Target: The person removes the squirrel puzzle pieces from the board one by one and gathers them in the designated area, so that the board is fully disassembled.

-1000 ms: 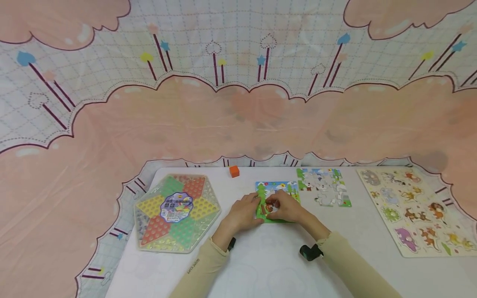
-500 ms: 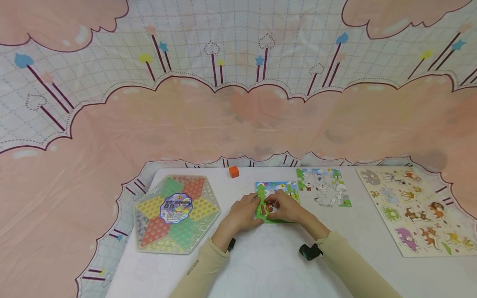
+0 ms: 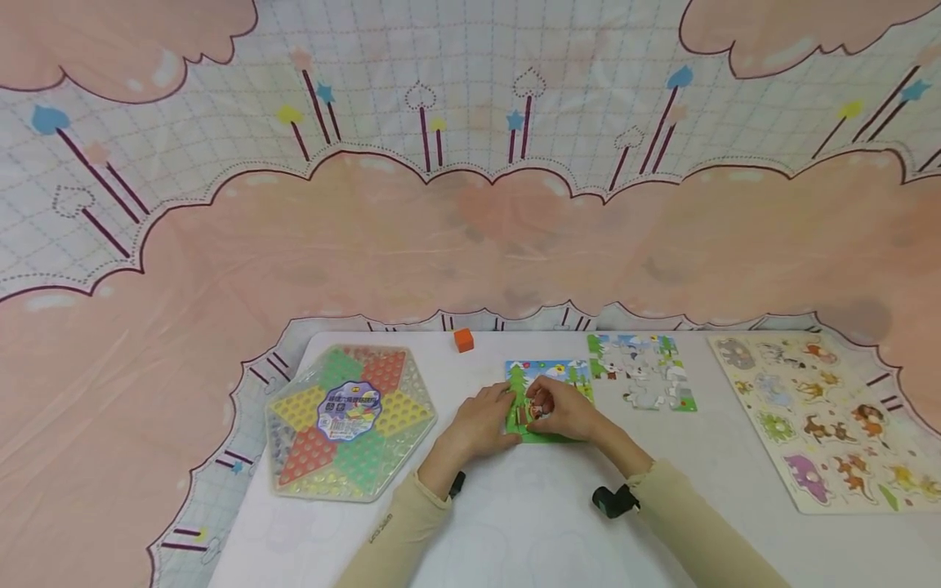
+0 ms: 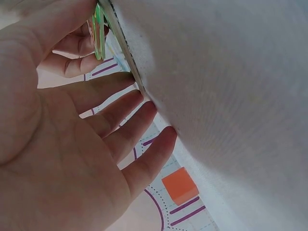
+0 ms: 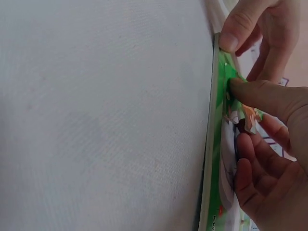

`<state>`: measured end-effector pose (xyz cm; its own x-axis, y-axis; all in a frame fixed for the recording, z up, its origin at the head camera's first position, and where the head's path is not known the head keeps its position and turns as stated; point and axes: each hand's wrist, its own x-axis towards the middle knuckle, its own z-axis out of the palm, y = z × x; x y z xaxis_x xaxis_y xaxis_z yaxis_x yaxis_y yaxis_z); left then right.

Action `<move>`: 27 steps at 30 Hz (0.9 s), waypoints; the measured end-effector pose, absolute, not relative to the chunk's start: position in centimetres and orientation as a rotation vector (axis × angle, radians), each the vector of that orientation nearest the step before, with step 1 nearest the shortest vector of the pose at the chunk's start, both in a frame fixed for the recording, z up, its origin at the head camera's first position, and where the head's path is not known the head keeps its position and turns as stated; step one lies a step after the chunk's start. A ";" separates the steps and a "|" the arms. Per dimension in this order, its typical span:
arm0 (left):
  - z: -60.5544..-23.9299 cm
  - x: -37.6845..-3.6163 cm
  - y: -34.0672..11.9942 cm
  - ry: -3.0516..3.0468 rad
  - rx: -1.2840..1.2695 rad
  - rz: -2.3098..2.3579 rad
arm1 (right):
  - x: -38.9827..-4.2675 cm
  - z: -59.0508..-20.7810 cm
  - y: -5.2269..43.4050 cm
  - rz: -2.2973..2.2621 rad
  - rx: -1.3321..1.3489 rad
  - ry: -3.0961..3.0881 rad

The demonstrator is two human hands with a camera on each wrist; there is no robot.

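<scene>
A small jigsaw board with a green tree picture lies flat on the white table, in front of me at its middle. My left hand rests at the board's left edge with its fingers straight on the table and its thumb pressing the board's rim. My right hand lies over the board's middle and pinches a small brown-and-white puzzle piece against the picture, the index fingertip on the green part. Both hands cover much of the board.
A hexagonal Chinese checkers set sits at the left. An orange cube stands near the far edge. A second jigsaw lies right of the board, and a wooden animal peg puzzle further right. A pink cloud-print cloth hangs behind.
The right hand's fingers have shifted slightly over the piece on the board. The left hand stays in place.
</scene>
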<state>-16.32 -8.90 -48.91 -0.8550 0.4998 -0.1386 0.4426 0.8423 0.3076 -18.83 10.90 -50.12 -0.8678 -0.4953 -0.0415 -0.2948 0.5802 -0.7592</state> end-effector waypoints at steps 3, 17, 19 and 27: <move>-49.1 -16.2 -8.9 2.807 0.727 0.385 | -18.7 -50.3 11.0 -1.205 -0.650 2.533; -48.9 -16.3 -8.9 2.815 0.729 0.387 | -19.0 -50.6 11.6 -1.439 -0.731 2.399; -48.9 -16.3 -8.9 2.818 0.732 0.387 | -19.0 -50.6 11.7 -1.460 -0.719 2.393; -48.9 -16.2 -8.9 2.821 0.736 0.401 | -19.3 -50.2 12.6 -1.491 -0.655 2.427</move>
